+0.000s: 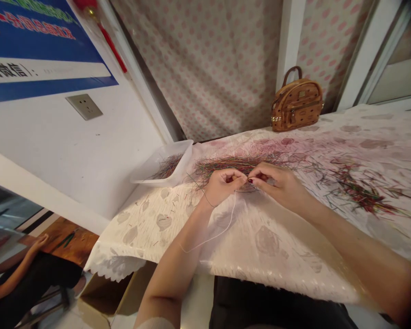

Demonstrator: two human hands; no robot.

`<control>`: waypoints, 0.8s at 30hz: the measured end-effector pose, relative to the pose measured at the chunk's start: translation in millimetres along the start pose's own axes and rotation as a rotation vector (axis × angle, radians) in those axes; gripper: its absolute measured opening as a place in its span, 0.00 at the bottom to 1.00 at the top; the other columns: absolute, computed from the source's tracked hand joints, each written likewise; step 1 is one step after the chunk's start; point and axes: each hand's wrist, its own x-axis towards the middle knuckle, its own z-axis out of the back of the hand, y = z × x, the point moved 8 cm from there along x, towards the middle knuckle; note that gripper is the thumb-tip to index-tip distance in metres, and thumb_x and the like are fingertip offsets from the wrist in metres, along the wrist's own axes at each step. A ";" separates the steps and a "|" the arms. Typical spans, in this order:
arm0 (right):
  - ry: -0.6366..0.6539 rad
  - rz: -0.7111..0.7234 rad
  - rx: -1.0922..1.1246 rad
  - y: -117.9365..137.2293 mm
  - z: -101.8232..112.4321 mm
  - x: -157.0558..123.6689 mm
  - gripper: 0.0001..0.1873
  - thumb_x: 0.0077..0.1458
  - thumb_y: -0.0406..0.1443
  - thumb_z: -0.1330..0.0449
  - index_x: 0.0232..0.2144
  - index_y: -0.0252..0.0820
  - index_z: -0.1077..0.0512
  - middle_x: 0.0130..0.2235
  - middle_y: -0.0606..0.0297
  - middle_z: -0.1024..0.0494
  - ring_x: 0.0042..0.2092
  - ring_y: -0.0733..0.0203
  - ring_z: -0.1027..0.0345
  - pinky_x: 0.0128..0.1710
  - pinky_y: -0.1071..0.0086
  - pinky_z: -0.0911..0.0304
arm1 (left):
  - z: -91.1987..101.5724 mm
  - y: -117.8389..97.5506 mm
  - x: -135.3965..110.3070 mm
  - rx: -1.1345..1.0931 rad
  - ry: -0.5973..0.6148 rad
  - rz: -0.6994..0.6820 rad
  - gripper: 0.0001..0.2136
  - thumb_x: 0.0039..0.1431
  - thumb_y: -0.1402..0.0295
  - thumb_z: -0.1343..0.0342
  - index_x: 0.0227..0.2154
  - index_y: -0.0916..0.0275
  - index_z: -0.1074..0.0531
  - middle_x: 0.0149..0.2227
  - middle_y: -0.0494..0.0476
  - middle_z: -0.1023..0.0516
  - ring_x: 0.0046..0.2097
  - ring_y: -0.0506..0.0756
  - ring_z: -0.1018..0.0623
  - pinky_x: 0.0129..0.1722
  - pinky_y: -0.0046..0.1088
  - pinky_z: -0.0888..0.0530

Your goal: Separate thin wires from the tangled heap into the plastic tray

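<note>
My left hand [224, 186] is closed in a pinch above the tablecloth, its fingertips meeting those of my right hand [277, 183]. A thin white strand [230, 222], thread or wire, hangs from the left fingertips and curves down past my left forearm. The right thumb and forefinger are also pressed together; whatever lies between them is too small to make out. Just behind both hands spreads a heap of thin coloured wires [226, 163], mostly red, green and dark. One loose dark wire crosses near my left wrist.
A translucent plastic tub [150, 183] with more wires stands at the left, against the wall. Short wire pieces [363, 189] lie scattered at right. A brown mini backpack [297, 104] sits at the back. Below left are a cardboard box [104, 299] and another person's arm [17, 274].
</note>
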 end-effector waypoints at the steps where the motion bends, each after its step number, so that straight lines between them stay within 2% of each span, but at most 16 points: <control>1: -0.008 -0.016 0.010 -0.7 0.0 -0.1 0.06 0.58 0.36 0.45 0.31 0.46 0.28 0.31 0.64 0.26 0.33 0.59 0.33 0.31 0.66 0.40 | -0.5 -0.2 -0.2 -0.005 0.000 0.002 0.14 0.53 0.57 0.38 0.27 0.67 0.24 0.24 0.51 0.28 0.26 0.46 0.34 0.26 0.24 0.38; 7: -0.030 -0.209 0.196 -15.4 -3.5 -2.1 0.07 0.57 0.38 0.43 0.28 0.46 0.31 0.23 0.68 0.31 0.26 0.62 0.38 0.25 0.68 0.45 | -2.0 3.1 -0.3 -0.022 0.002 0.013 0.16 0.53 0.55 0.37 0.28 0.66 0.22 0.23 0.51 0.28 0.26 0.46 0.34 0.26 0.24 0.38; 11: -0.039 -0.275 0.313 -24.5 -3.8 -2.3 0.08 0.56 0.40 0.41 0.27 0.45 0.31 0.23 0.68 0.32 0.26 0.62 0.39 0.26 0.67 0.44 | -2.1 7.0 -0.2 -0.011 0.011 0.022 0.17 0.53 0.54 0.37 0.31 0.65 0.19 0.24 0.53 0.26 0.26 0.47 0.33 0.28 0.25 0.37; 16: -0.158 -0.357 0.458 -35.6 5.2 -4.0 0.08 0.53 0.41 0.38 0.27 0.45 0.31 0.24 0.69 0.33 0.25 0.64 0.41 0.26 0.68 0.46 | -6.7 3.5 -1.4 0.032 0.074 0.022 0.16 0.55 0.54 0.39 0.36 0.62 0.17 0.30 0.56 0.21 0.29 0.49 0.30 0.30 0.26 0.35; 20: -0.265 -0.420 0.579 -47.2 12.2 -6.5 0.08 0.51 0.40 0.36 0.26 0.44 0.30 0.25 0.69 0.34 0.26 0.65 0.42 0.26 0.68 0.49 | -7.3 6.3 -3.5 0.048 0.110 0.067 0.17 0.55 0.53 0.39 0.34 0.62 0.17 0.27 0.56 0.22 0.26 0.48 0.33 0.27 0.25 0.37; 24: -0.291 -0.456 0.716 -55.3 12.3 -7.1 0.11 0.49 0.40 0.34 0.23 0.44 0.32 0.27 0.69 0.34 0.26 0.66 0.44 0.25 0.68 0.49 | -3.7 10.5 -10.5 0.062 0.162 0.098 0.17 0.56 0.53 0.39 0.34 0.63 0.17 0.26 0.56 0.22 0.27 0.48 0.32 0.27 0.26 0.37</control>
